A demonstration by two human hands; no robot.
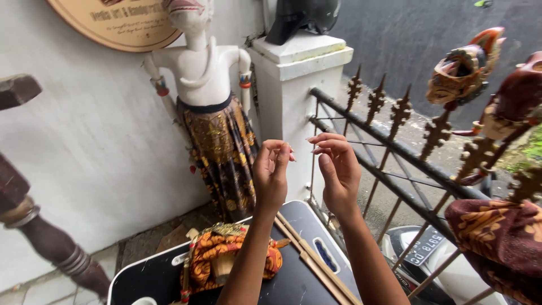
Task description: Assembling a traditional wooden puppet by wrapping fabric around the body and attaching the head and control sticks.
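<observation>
While the white-bodied puppet (pixel 212 101) in its soft batik skirt hangs by the wall, a smaller, probably light, fragile puppet (pixel 228 254) lies on the dark tray (pixel 305 277), best lifted by its rods, below the left hand (pixel 272 175) and right hand (pixel 339 169), both raised with fingers loosely curled, gripping nothing visible.

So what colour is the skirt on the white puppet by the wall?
The puppet's skirt is dark brown with gold batik patterning, seen best in the head view.
</observation>
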